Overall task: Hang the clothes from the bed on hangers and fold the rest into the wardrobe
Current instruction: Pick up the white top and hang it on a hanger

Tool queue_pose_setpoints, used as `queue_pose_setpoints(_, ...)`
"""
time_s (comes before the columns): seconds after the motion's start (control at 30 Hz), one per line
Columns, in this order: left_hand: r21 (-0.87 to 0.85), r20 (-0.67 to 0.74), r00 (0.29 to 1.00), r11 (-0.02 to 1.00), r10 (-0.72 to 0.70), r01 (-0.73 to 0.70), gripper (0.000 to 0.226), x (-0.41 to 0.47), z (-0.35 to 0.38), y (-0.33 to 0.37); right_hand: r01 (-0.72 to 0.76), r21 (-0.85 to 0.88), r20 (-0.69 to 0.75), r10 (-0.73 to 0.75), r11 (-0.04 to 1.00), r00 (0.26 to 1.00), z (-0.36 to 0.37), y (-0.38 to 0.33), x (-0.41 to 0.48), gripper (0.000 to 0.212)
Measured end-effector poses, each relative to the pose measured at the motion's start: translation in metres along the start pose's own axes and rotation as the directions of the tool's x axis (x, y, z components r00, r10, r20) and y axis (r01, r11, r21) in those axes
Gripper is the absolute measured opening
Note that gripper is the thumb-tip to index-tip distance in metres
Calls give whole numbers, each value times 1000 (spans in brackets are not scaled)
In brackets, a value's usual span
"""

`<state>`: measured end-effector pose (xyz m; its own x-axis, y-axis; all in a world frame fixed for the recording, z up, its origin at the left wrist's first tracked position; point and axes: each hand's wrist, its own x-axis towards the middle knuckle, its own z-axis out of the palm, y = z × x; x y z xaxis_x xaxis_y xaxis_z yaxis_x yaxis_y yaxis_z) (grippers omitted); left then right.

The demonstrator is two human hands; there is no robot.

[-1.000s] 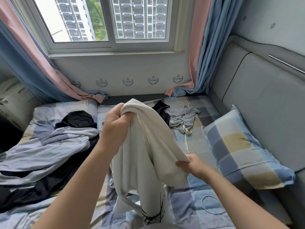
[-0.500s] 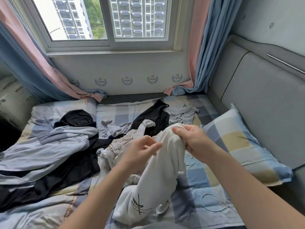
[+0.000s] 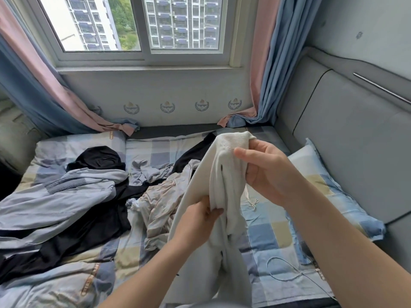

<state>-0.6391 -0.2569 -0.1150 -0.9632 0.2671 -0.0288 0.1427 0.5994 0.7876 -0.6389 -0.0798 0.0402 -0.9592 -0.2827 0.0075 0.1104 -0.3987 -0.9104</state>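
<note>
I hold a white garment (image 3: 224,174) with a ribbed band and a drawstring up over the bed (image 3: 266,236). My right hand (image 3: 264,174) grips its ribbed top edge. Lower down, my left hand (image 3: 198,221) pinches a fold of the same cloth. The rest of the garment hangs down toward me. More clothes lie on the checked bedsheet: a pale peach piece (image 3: 160,203), a light blue striped garment (image 3: 55,196), black clothes (image 3: 97,158) and a small grey piece (image 3: 151,172).
A checked pillow (image 3: 329,187) leans against the grey padded headboard (image 3: 355,138) on the right. The window (image 3: 142,25) with pink and blue curtains (image 3: 266,63) is straight ahead. A thin white cable (image 3: 287,272) lies on the sheet near me.
My right hand has lifted the garment's ribbed top edge higher. My left hand has moved from beside it down to a lower fold and taken hold there.
</note>
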Motion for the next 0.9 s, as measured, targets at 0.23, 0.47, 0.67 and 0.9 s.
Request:
queue_pose_setpoints(0.23, -186, -41, 997, 980, 61, -67, 33, -9, -29, -14, -88, -347, -187, 23, 934, 982, -44, 11, 7, 26)
queue_pose_setpoints(0.47, -489, -98, 995, 870, 22, -68, 49, -5, -57, 8, -395, -628, -488, 56, 671, 871, -66, 32, 11, 38)
queue_pose_setpoints(0.67, -672, -173, 983, 737, -57, -75, 32, 7, -80, 43, -162, -642, -336, -85, 750, 938, -30, 53, -10, 17)
queue_pose_setpoints(0.9, -791, -204, 978, 596, -41, -140, 34, 14, -98, 78, -146, -598, -106, 103, 788, 989, 6, 110, -26, 40)
